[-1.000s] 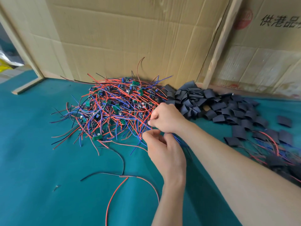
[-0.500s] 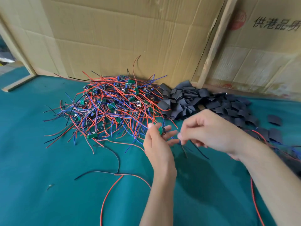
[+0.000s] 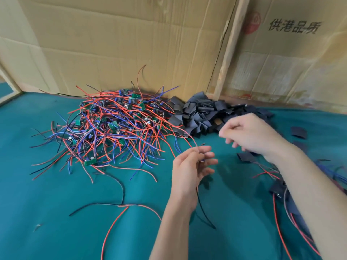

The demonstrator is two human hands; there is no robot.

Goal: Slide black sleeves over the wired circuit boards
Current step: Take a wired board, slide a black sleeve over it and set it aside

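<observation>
Your left hand [image 3: 189, 166] is raised above the green mat [image 3: 56, 203] just below mid-frame, thumb and forefinger pinching a red wire [image 3: 185, 136] that arcs up toward 11 o'clock into the board pile [image 3: 112, 126]; a black wire [image 3: 203, 209] hangs from the same hand toward 6 o'clock. Whether a board sits in that hand cannot be told. Your right hand [image 3: 249, 136] hovers at 2 o'clock from the left, fingers loosely curled, blurred, holding nothing you can see. It sits at the near edge of the sleeves [image 3: 199, 115], heaped against the cardboard [image 3: 131, 44] at 12 o'clock, touching the pile's right side. Loose sleeves and sleeved boards [image 3: 279, 186] lie at 3 to 4 o'clock under your right forearm.
</observation>
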